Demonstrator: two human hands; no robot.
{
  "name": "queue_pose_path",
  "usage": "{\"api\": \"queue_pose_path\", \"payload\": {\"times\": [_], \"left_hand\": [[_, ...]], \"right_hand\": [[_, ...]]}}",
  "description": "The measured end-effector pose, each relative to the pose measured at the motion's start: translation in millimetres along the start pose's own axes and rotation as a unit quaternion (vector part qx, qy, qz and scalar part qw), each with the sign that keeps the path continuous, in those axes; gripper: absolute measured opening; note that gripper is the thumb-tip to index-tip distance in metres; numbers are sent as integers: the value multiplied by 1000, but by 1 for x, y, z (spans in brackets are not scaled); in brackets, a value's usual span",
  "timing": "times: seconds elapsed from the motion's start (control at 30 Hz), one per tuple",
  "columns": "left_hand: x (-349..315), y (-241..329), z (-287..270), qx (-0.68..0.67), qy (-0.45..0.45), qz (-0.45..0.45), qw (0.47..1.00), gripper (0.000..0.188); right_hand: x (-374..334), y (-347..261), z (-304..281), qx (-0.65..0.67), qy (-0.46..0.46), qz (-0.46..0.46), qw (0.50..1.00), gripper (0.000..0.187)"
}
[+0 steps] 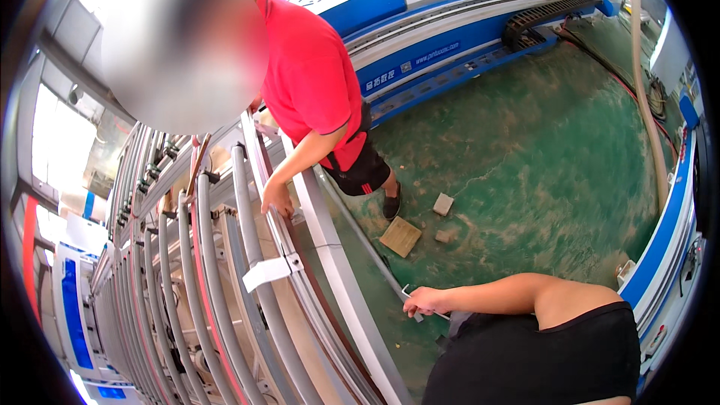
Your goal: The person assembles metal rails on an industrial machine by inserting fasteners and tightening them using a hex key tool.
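Observation:
My right hand (426, 301) reaches in from the lower right, fingers closed round a thin, light-coloured bent rod (406, 289). One end of it sticks up past my fingers, and the other shows below my palm. Just left of the hand runs a grey round bar (365, 246) low beside the frame. A white square beam (339, 285) of the roller frame lies further left, apart from my hand. My left hand is out of the picture.
Across the frame a person in a red shirt (311, 67) leans over, one hand (277, 199) on its rail. Grey rollers (206, 255) fill the left. A blue and white machine (442, 60) stands behind. Blocks (401, 237) lie on the green floor (517, 172). A hose (639, 82) hangs right.

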State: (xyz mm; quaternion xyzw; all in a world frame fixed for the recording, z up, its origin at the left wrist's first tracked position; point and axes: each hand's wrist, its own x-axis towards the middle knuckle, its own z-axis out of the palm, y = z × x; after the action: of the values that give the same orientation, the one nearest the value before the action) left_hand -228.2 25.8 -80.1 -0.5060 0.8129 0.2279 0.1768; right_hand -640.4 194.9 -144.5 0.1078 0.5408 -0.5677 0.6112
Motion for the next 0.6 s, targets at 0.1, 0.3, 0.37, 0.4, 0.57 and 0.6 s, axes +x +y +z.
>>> {"api": "queue_pose_path", "payload": {"times": [0.1,0.3,0.37,0.4,0.57,0.6], "left_hand": [[12,11,-7,5,-2,5,1000,65],[31,25,-21,16,-7,9,1000,66],[35,29,-25,16,-9,10,1000,66],[38,33,-25,16,-10,10,1000,66],[41,39,-31,15,-8,10,1000,67],[41,41,-32,13,-5,10,1000,67]], "right_hand": [[9,3,-17,67,15,-8,998,14],[21,13,-50,135,76,-11,988,12],[24,13,-61,144,91,-12,985,12],[26,13,-65,148,98,-12,984,12],[43,9,-75,141,120,-35,982,16],[44,7,-76,143,121,-39,981,16]]}}
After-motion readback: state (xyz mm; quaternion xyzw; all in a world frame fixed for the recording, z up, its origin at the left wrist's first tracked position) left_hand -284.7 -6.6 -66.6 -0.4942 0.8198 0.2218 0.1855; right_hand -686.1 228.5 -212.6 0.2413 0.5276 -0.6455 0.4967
